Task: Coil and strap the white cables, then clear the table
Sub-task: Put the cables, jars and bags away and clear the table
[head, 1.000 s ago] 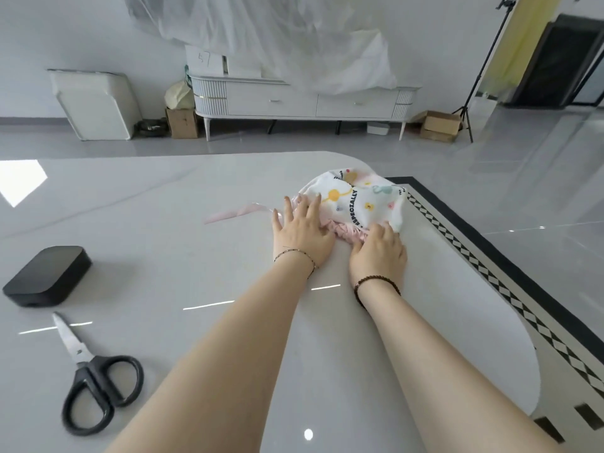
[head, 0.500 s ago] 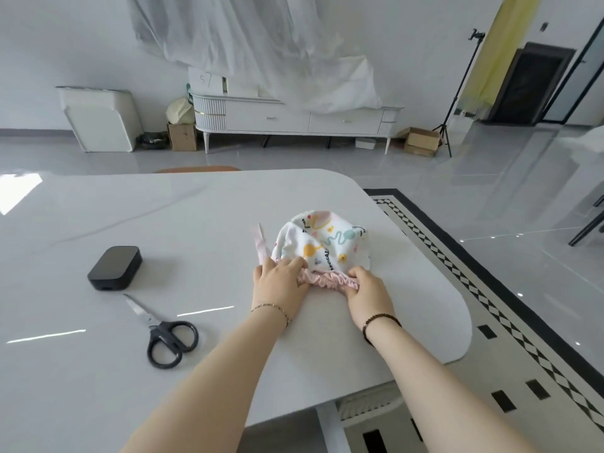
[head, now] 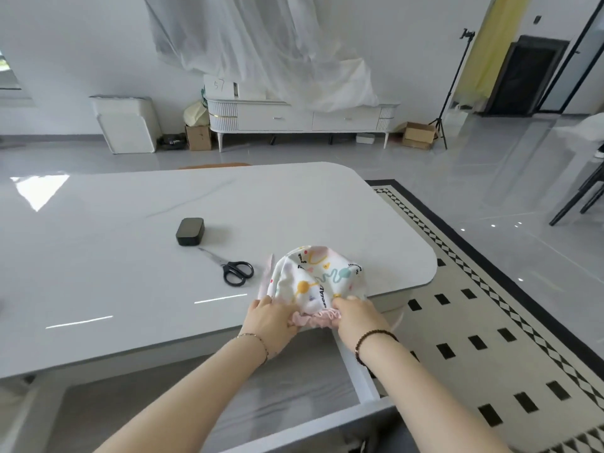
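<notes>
Pouch (head: 314, 278) in left hand (head: 271, 324) and right hand (head: 358, 322)

Left hand (head: 271, 325) and right hand (head: 358, 322) gripping pink rim of printed cloth bag (head: 313, 279), scissors (head: 233, 271) at its 9 o'clock, black box (head: 190, 231) at 10 o'clock

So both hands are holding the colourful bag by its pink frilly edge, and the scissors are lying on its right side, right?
No. The scissors lie to the left of the printed cloth bag, not the right, close to the black box, as the head view shows. The left hand and right hand do hold its pink frilly edge.
</notes>
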Motion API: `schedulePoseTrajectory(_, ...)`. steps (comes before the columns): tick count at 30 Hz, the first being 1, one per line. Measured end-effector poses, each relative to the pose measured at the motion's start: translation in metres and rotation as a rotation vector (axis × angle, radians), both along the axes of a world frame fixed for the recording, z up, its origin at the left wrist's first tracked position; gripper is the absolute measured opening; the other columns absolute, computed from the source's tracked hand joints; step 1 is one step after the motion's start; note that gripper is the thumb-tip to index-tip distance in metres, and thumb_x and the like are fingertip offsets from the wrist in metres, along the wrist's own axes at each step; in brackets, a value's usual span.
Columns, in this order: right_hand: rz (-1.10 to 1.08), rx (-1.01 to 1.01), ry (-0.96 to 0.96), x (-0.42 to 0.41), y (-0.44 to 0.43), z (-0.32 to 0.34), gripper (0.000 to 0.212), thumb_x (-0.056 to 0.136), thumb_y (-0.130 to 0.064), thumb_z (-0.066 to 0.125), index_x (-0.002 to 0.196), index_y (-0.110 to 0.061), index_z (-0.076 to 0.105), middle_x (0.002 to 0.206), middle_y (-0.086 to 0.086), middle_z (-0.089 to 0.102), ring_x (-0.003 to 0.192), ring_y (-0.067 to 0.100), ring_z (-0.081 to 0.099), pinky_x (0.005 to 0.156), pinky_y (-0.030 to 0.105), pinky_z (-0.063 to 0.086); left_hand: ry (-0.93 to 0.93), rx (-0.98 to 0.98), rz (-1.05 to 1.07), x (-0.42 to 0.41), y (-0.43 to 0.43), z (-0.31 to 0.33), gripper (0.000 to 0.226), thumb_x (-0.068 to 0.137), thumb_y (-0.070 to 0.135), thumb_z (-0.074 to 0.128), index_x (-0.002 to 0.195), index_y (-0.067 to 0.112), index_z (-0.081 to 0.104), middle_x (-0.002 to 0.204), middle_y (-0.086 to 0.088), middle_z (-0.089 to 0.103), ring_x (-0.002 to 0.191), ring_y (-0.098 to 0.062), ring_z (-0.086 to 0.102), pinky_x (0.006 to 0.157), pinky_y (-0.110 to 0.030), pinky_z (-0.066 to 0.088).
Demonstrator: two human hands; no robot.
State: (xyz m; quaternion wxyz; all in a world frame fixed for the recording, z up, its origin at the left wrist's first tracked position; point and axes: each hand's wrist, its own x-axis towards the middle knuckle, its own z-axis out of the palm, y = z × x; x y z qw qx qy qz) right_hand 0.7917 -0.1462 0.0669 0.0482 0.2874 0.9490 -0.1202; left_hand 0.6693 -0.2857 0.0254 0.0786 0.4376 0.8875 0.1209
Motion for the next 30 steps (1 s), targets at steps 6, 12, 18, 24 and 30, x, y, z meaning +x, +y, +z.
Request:
schedulePoseTrajectory(6,0.29,-0.13,-0.025,0.039,-0.061,0.016,0.013,0.097,-0.015,0.048,0.105,-0.019,0.058,0.102,0.0,0.047,0.1,0.024,0.048,0.078,0.03,0.039,-0.189,0.13,-0.132,0.036,-0.12,0.019,0.024,0.086,0.031,0.056,0.109,0.038,0.057,0.101,0.015,0.063,0.097,-0.014,0.053,0.086,-0.033,0.045)
schedulePoseTrajectory(12,0.339,-0.217,-0.215,0.051,-0.088,0.02,0.025,0.101,-0.022,0.045,0.078,-0.032,0.047,0.091,-0.001,0.053,0.088,0.024,0.054,0.075,0.033,0.044,-0.405,0.166,-0.045,0.063,-0.172,0.023,0.038,0.091,0.024,0.056,0.119,0.048,0.049,0.105,0.028,0.055,0.067,0.0,0.062,0.079,-0.028,0.052)
schedulePoseTrajectory(18,0.316,-0.208,-0.229,0.054,-0.079,0.024,0.033,0.101,-0.02,0.046,0.072,-0.032,0.039,0.079,-0.007,0.048,0.08,0.018,0.052,0.073,0.028,0.044,-0.181,0.099,0.007,0.059,-0.146,0.023,0.069,0.09,0.025,0.055,0.148,0.043,0.023,0.146,0.02,0.028,0.086,-0.029,0.066,0.076,-0.042,0.053)
schedulePoseTrajectory(24,0.327,-0.303,-0.264,0.056,-0.068,0.04,0.023,0.098,-0.025,0.057,0.077,-0.02,0.048,0.069,-0.007,0.041,0.062,0.006,0.039,0.059,0.017,0.032,-0.183,-0.147,0.03,0.044,-0.138,0.016,0.033,0.091,0.024,0.053,0.124,0.031,0.055,0.119,0.006,0.05,0.094,-0.028,0.064,0.08,-0.037,0.052)
schedulePoseTrajectory(30,0.249,-0.318,-0.305,0.064,-0.055,0.035,0.01,0.099,-0.031,0.052,0.091,-0.028,0.057,0.086,-0.005,0.06,0.082,0.018,0.062,0.069,0.026,0.042,-0.365,-0.2,0.128,0.043,-0.127,0.017,0.02,0.085,0.045,0.062,0.086,0.026,0.057,0.079,0.009,0.058,0.076,-0.022,0.058,0.066,-0.027,0.044)
